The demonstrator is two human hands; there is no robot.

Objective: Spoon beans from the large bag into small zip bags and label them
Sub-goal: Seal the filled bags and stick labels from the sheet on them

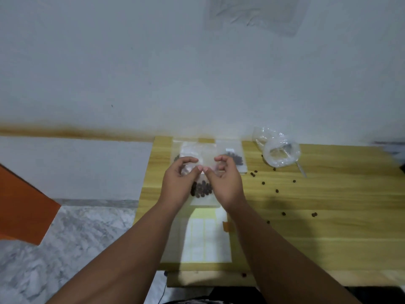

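Note:
Both my hands hold one small clear zip bag (202, 189) with dark beans heaped in its lower part, above the wooden table (328, 205). My left hand (179, 181) pinches the bag's top strip on the left; my right hand (225, 181) pinches it on the right, thumbs almost meeting. A filled small bag (235, 159) lies behind my right hand, and another small bag (188, 150) lies behind my left. The large crumpled clear bag (278, 150) sits at the back right with a spoon handle (301, 170) sticking out. A sheet of white labels (203, 238) lies between my forearms.
Several loose beans (276, 190) are scattered over the table right of my hands. The table's left edge runs near my left forearm, with marble floor (76, 238) below. An orange panel (22, 205) stands at the far left. A white wall backs the table.

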